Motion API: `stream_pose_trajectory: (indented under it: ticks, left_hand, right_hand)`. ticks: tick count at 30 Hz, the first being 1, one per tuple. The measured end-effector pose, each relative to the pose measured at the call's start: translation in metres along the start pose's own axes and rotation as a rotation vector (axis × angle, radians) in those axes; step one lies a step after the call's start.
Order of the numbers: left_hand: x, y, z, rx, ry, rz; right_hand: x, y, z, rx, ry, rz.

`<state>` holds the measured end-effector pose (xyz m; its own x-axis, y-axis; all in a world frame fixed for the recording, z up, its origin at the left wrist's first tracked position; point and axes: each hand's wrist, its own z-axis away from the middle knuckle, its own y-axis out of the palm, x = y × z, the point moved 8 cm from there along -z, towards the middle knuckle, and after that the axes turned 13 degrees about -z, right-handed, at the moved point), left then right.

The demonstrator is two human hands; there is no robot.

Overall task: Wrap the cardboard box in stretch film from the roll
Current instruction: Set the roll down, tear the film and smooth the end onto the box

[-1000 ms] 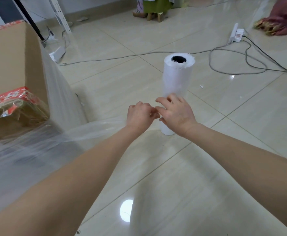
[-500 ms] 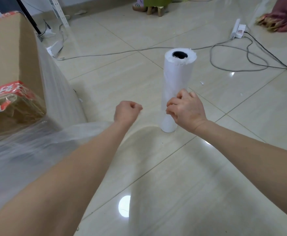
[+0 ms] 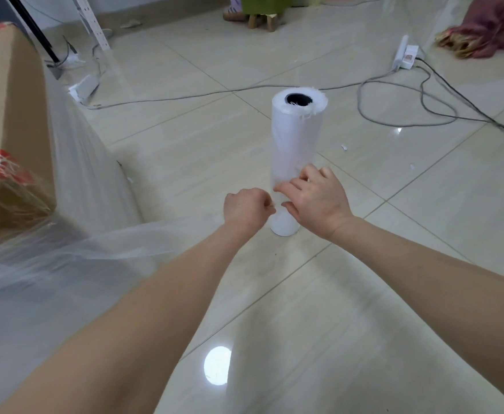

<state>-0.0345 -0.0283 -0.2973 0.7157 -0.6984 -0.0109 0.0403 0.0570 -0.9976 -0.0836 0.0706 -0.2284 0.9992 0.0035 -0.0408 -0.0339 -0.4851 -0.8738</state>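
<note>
Our left hand (image 3: 249,209) grip pinches the stretch film (image 3: 131,243) by the upright roll (image 3: 297,138); right hand (image 3: 316,201) grip spread, touching it

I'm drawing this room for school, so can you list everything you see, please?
roll: one, white, upright on the floor, centre.
cardboard box: one, brown, left.
stretch film: one sheet, clear, over the box, tail trailing toward the roll.
cables: several, grey and black, on the floor behind.
power strip: one, white, far right.
cloth heap: one, pink-red, top right corner.
stool: one, wooden, top edge.
left hand: one, fist gripping the film's tail.
right hand: one, fingers touching the roll's lower side.
</note>
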Motion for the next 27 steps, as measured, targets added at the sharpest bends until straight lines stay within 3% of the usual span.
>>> stream_pose_trajectory:
  ticks: [3, 7, 14, 27]
  left_hand:
    - [0.009, 0.004, 0.008, 0.017, -0.004, 0.082]
    - [0.016, 0.002, 0.023, -0.076, 0.020, 0.086]
    - [0.026, -0.003, 0.023, -0.100, 0.017, 0.078]
    - [0.050, 0.023, 0.014, 0.071, -0.220, 0.352]
  right_hand:
    - [0.003, 0.016, 0.003, 0.117, 0.035, 0.080]
    - [0.014, 0.050, -0.002, 0.332, 0.095, -0.002]
    - [0.028, 0.051, -0.008, 0.334, -0.052, 0.223]
    - [0.017, 0.041, 0.003, 0.341, -0.001, 0.127]
